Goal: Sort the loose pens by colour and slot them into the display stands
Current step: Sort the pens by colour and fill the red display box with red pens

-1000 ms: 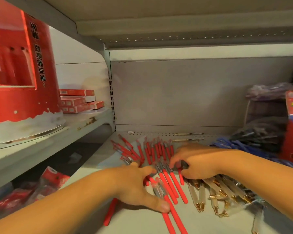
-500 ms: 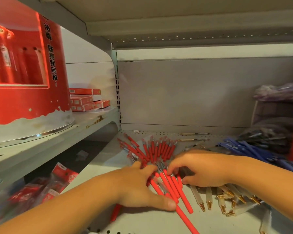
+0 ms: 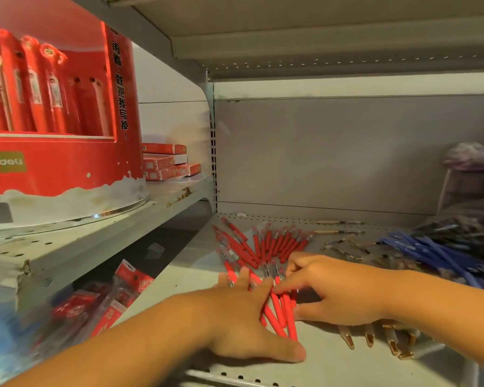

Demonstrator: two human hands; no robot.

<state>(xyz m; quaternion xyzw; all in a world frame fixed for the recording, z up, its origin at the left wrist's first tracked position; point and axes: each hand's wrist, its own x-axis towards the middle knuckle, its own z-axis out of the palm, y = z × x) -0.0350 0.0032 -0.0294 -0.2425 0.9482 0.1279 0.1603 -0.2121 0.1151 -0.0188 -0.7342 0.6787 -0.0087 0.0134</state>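
Head view: red display stand [image 3: 53,174] at 10 o'clock, logo "deli"; Chinese characters run down its side.
Red pens [image 3: 285,317]: one bundle on the shelf [image 3: 333,364] at centre, between both hands; more fanned out at 12 o'clock.
Left hand [image 3: 243,317]: fingers straight, spread, flat on the bundle from 8 o'clock.
Right hand [image 3: 338,291]: fingers curled, thumb and fingertips pinching the bundle from 3 o'clock.
Blue pens [image 3: 436,255]: heaped at 3 o'clock.
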